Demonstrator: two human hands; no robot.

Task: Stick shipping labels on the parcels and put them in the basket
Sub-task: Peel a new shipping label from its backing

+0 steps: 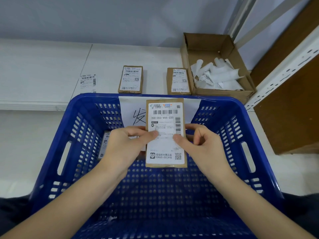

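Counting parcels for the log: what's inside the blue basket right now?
One labelled parcel lies in the blue basket, mostly hidden behind the left hand. Both hands, with the right hand, hold another labelled parcel above it. Anything beneath them is covered.

Pale wall (pixel 103 16) — white tabletop (pixel 43 66)

- Both bare forearms reach forward, wrists angled inward toward each other.
- Left hand (pixel 123 145): fingers curled, thumb tip pressing forward beside the right thumb.
- Right hand (pixel 202 144): fingers curled, thumb extended, tip nearly meeting the left thumb.
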